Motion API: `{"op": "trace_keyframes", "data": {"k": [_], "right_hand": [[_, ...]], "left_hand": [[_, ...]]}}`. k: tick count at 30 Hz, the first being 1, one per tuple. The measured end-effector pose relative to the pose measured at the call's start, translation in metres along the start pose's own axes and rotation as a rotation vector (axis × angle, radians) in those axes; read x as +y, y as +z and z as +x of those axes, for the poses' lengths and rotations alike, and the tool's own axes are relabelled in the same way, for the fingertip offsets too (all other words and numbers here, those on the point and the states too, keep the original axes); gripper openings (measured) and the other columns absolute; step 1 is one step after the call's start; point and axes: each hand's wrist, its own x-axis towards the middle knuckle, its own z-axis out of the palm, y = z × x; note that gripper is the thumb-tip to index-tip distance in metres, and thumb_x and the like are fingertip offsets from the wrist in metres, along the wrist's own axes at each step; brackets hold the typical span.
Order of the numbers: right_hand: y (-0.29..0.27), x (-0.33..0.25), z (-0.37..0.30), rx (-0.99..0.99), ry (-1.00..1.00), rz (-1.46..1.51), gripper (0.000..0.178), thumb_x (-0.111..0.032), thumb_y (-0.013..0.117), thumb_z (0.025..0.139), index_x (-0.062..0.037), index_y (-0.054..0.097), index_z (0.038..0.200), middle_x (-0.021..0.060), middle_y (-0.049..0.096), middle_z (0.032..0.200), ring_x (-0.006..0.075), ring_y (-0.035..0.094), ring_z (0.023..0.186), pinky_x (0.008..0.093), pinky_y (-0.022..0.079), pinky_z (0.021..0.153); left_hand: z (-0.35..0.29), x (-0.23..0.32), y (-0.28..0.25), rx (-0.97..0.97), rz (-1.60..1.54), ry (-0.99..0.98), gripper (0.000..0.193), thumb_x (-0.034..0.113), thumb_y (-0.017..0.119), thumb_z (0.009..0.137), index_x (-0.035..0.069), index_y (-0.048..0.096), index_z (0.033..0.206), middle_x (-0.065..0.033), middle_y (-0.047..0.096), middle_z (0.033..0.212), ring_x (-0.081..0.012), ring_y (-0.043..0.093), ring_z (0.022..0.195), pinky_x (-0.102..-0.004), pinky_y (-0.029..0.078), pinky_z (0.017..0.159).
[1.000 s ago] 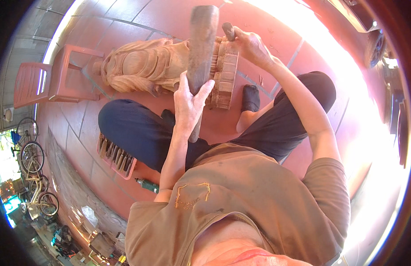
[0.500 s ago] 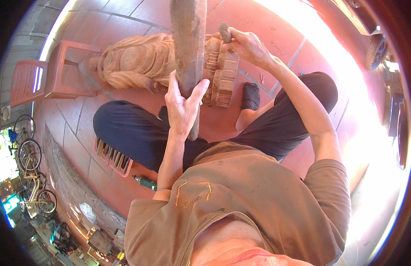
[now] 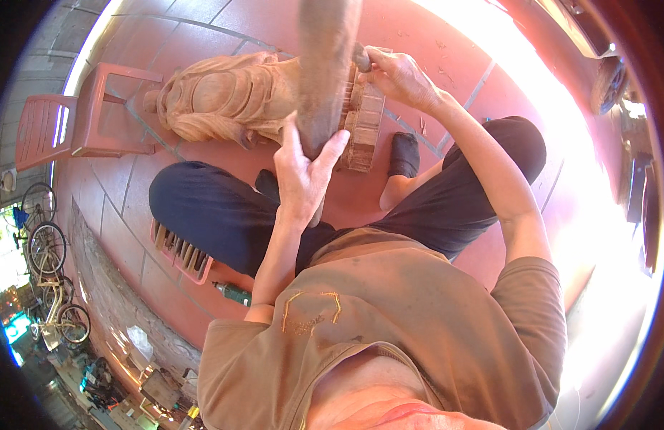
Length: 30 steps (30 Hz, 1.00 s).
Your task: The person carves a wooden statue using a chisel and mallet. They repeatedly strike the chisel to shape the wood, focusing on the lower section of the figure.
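Observation:
My left hand [image 3: 303,175] is closed round the long wooden mallet [image 3: 326,79], whose thick end rises blurred toward the top of the view. Beyond my knees a carved wooden statue [image 3: 224,100] lies on its side, its ridged base [image 3: 364,132] to the right. At that base, my right hand [image 3: 404,79] pinches a chisel [image 3: 361,57]; only its dark, rounded butt shows, and the blade is hidden. The mallet's head overlaps the statue's lower part in view and covers some of it. Whether mallet and chisel touch, I cannot tell.
A pink plastic chair [image 3: 95,122] stands at the statue's left end. By my left knee sit a basket of tools [image 3: 181,252] and a green power tool [image 3: 233,292]. Bicycles [image 3: 49,251] and clutter line the far left. Red tiles [image 3: 131,208] cover the floor.
My left hand has swung the mallet to the right, closer to the chisel. The right hand stays at the statue's base, with the chisel's butt slightly lower.

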Motion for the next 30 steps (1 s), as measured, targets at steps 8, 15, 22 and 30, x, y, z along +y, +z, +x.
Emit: {"op": "trace_keyframes", "data": {"k": [8,15,22,30], "right_hand": [[-0.003,-0.007,0.002,0.018,0.014,0.004,0.025,-0.016,0.073,0.087,-0.0033,0.055,0.099,0.0217,0.067,0.082,0.0419,0.066,0.083,0.0474,0.053,0.07],[-0.017,0.024,-0.002,0.108,0.272,-0.003,0.022,-0.01,0.069,0.091,-0.0046,0.062,0.111,0.0158,0.074,0.095,0.0332,0.072,0.088,0.0402,0.055,0.076],[-0.009,0.008,-0.001,0.03,0.202,0.045,0.024,-0.015,0.072,0.09,-0.0036,0.06,0.106,0.0177,0.071,0.083,0.0378,0.07,0.078,0.0439,0.053,0.07],[-0.008,-0.005,-0.004,0.01,0.072,0.039,0.025,-0.013,0.074,0.086,-0.003,0.056,0.1,0.0195,0.068,0.084,0.0398,0.067,0.082,0.0467,0.053,0.069]], "left_hand": [[0.01,-0.015,0.009,-0.029,0.305,-0.009,0.049,0.021,0.078,0.089,-0.004,0.05,0.122,-0.0202,0.071,0.085,-0.0261,0.071,0.076,-0.0378,0.054,0.069],[0.008,-0.017,-0.008,-0.068,0.079,-0.098,0.048,0.025,0.078,0.09,-0.004,0.055,0.12,-0.0146,0.07,0.082,-0.0186,0.065,0.063,-0.0334,0.052,0.057],[0.006,0.0,-0.009,-0.023,-0.075,-0.128,0.043,0.023,0.077,0.09,-0.002,0.056,0.118,-0.005,0.067,0.081,-0.0082,0.056,0.06,-0.0258,0.049,0.054],[0.002,0.004,-0.002,0.056,-0.069,0.045,0.045,0.018,0.079,0.089,-0.003,0.054,0.119,-0.0111,0.07,0.087,-0.0135,0.066,0.075,-0.0307,0.054,0.068]]}}
